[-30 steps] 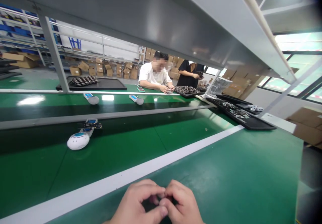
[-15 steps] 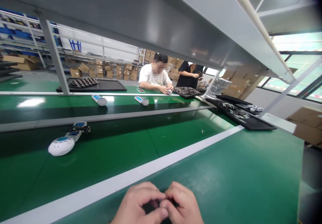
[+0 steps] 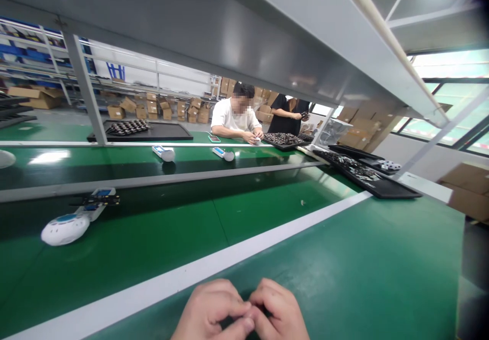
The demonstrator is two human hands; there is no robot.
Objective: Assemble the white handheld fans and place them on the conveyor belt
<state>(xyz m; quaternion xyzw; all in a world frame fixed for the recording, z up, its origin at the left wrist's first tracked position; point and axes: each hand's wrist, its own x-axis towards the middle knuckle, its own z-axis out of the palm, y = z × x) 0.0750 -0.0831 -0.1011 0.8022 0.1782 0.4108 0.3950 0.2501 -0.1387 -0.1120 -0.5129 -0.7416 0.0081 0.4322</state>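
Note:
My left hand (image 3: 216, 312) and my right hand (image 3: 278, 310) meet at the bottom middle, over the near edge of the green tabletop (image 3: 344, 273). Both are closed, thumbs and forefingers pressed together, fingertips touching. Whether something small sits between them I cannot make out. Beyond the white strip (image 3: 198, 266), on the green belt to the left, lies a white rounded device (image 3: 65, 228) with a blue top. A dark circuit board (image 3: 101, 200) rests across its narrow end. No hand of mine touches it.
Two smaller white devices (image 3: 164, 153) with blue faces lie on the far belt. Black trays (image 3: 393, 189) of small parts stand at the right. A person in a white shirt (image 3: 233, 118) works across the line; another in black stands behind. A grey shelf (image 3: 214, 29) hangs overhead.
The white device with the circuit board has moved left along the near belt. The smaller devices on the far belt have shifted right. My hands stay together, with small finger movements.

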